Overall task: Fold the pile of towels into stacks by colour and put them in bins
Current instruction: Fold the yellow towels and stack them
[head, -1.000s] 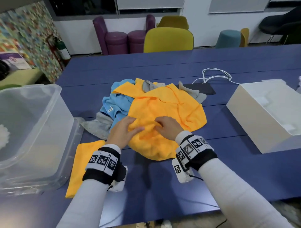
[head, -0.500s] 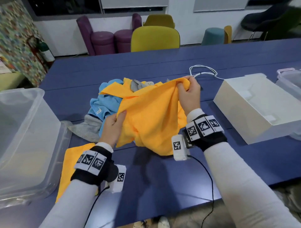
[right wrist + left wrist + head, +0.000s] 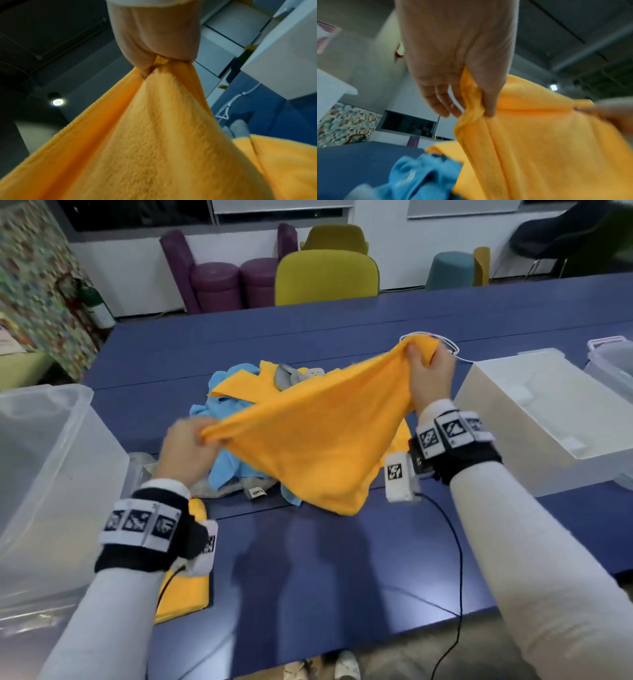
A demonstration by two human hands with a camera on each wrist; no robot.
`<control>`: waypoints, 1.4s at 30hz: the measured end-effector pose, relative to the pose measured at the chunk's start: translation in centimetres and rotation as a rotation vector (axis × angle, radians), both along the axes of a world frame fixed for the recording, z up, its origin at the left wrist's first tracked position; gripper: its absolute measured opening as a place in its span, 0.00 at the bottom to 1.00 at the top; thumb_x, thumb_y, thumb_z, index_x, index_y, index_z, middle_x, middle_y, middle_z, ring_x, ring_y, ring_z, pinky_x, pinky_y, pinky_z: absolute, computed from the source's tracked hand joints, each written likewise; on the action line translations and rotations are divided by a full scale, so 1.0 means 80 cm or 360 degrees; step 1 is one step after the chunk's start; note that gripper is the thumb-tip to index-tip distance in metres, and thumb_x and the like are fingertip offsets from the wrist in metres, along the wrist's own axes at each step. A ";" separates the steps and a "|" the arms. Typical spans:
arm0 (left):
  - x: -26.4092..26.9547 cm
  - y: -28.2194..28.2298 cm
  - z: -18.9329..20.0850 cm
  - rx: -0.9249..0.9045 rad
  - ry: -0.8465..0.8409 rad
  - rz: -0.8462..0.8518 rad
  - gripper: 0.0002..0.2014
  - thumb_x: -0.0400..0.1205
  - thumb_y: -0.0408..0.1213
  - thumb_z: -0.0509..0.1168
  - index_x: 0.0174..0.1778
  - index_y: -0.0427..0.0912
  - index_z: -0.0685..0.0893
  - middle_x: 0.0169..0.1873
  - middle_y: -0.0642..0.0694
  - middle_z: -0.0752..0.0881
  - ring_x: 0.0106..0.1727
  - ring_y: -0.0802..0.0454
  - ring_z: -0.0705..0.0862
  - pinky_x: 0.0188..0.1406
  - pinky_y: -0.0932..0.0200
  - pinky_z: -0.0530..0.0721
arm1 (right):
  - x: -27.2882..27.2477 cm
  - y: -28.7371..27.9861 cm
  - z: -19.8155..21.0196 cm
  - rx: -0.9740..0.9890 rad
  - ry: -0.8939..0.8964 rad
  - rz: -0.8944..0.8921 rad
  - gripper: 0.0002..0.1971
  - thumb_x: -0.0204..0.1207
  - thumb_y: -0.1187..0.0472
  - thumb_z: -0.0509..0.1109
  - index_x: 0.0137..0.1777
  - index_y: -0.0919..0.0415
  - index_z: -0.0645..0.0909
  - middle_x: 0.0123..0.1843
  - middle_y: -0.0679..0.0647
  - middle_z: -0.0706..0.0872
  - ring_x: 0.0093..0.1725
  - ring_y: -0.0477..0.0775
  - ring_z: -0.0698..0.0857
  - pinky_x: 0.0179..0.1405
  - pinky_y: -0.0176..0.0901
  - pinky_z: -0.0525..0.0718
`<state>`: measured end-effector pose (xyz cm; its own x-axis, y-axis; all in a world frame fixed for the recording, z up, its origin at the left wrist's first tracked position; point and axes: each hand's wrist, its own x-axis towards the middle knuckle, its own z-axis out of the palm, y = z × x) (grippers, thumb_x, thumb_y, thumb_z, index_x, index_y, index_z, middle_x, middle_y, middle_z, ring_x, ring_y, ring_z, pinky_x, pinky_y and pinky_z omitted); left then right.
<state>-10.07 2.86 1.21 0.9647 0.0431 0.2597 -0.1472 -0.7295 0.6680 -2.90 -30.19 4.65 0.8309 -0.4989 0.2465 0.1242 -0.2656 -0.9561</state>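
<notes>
Landmark: the towel pile [image 3: 239, 405] at mid-table [image 3: 342, 559]. Left of the pile, a clear plastic bin [image 3: 51, 457] stands at the table's left end; just nearer than the pile's left side lies a folded orange towel [image 3: 191, 587], flat, partly under the left wrist; the left hand [image 3: 186, 446], raised over the pile's near-left part, pinches one corner of the lifted orange towel [image 3: 308, 446] between thumb and forefinger, remaining fingers loosely extended [image 3: 440, 102]; the towel hangs above the pile's near side, its taut upper edge running from the near left up to the far right, its slack lower corner drooping to the table just nearer than the pile; beneath it, blue towels [image 3: 222, 467] and grey towels [image 3: 287, 376] lie crumpled; the right hand [image 3: 428, 368], above and right of the pile and the higher and farther of the two, is closed in a fist round the opposite corner [image 3: 154, 40]; right of the pile stand a white bin [image 3: 548, 419] and, at the frame edge, another clear bin [image 3: 613, 364]. Judgement: the cloth is spread for folding; its long axis lies diagonally, so the right hand has the longer travel to level the edge.
</notes>
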 end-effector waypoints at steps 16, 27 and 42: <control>-0.128 -0.001 -0.087 -0.0666 0.1828 -0.0248 0.44 0.46 0.70 0.77 0.53 0.46 0.84 0.54 0.42 0.89 0.49 0.47 0.89 0.56 0.46 0.85 | -0.119 -0.030 -0.123 -0.1118 0.1865 0.1054 0.29 0.78 0.40 0.62 0.60 0.68 0.80 0.56 0.62 0.83 0.49 0.58 0.81 0.51 0.48 0.76; -0.138 -0.034 -0.167 -0.0548 0.1092 -0.0059 0.04 0.80 0.35 0.67 0.41 0.40 0.83 0.39 0.48 0.87 0.42 0.52 0.85 0.48 0.55 0.82 | -0.154 -0.008 -0.203 -0.0877 0.1312 0.0673 0.17 0.82 0.49 0.62 0.40 0.62 0.79 0.44 0.55 0.81 0.52 0.63 0.82 0.47 0.50 0.77; -0.083 -0.078 -0.158 -0.1023 0.1480 0.0052 0.04 0.79 0.37 0.69 0.47 0.44 0.82 0.46 0.44 0.87 0.45 0.48 0.86 0.48 0.50 0.86 | -0.144 0.008 -0.228 -0.0830 0.1394 0.0531 0.15 0.80 0.50 0.65 0.58 0.60 0.74 0.38 0.50 0.75 0.42 0.54 0.77 0.43 0.46 0.75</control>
<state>-16.67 -3.35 -11.39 0.7680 -0.0616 -0.6375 0.6153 -0.2054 0.7611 -14.42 -29.56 -13.62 0.8967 -0.2195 -0.3844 -0.4081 -0.7461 -0.5261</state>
